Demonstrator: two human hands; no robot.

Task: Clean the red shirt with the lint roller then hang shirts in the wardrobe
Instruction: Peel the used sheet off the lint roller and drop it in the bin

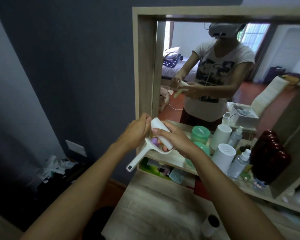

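Head view: I see both hands raised before a dresser mirror (215, 66), working a lint roller (160, 134). My right hand (176, 138) wraps its white roll; my left hand (137, 132) pinches the roll's top end. It looks light and rigid; the handle is the best hold. Bottles and jars crowd the shelf (177, 158).

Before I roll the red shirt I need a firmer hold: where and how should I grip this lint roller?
Judging by its pose, grip the lint roller by its handle, which sticks out free toward the lower left, below the left hand. Come from the left side and wrap your fingers around it. The right hand now grips the white roll itself, which has to stay uncovered for rolling.
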